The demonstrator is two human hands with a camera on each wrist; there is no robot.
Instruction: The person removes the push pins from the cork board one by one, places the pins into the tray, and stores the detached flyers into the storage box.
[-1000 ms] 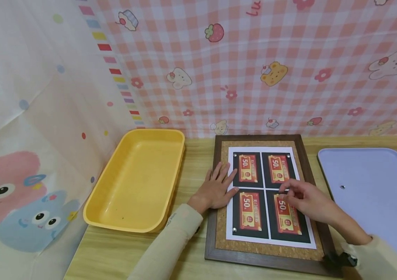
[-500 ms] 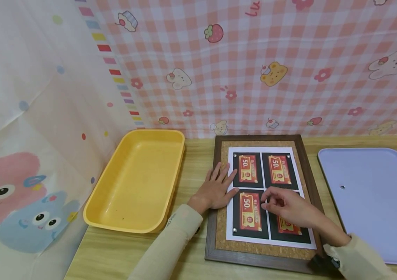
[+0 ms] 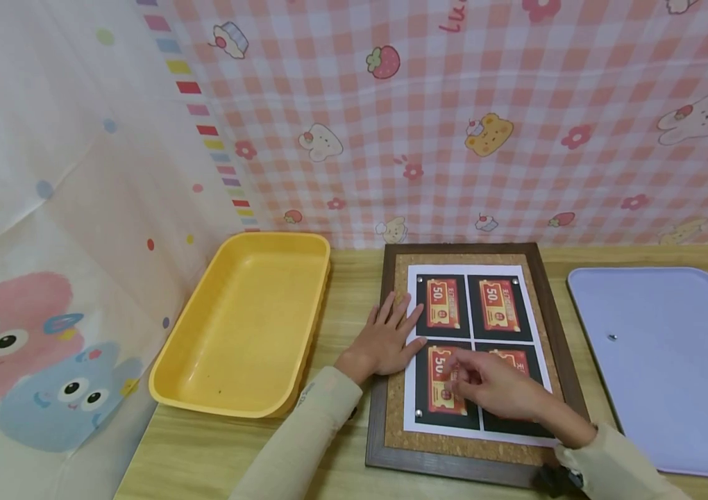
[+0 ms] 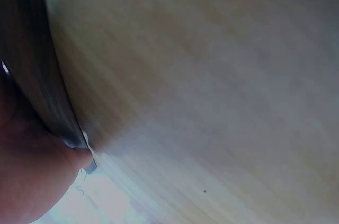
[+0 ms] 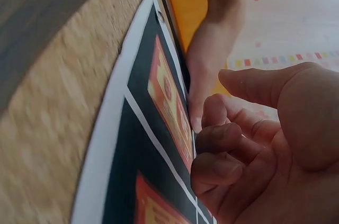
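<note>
Under the right hand (image 3: 496, 390), lower-left coupon (image 3: 443, 383) on sheet

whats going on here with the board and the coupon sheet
A person has a white sheet of four red coupons pinned on a framed cork board on a wooden table. The left hand lies flat on the board's left edge and the sheet. The right hand, fingers curled, hovers over the lower coupons. An empty yellow tray sits left, a lilac tray right.
</note>
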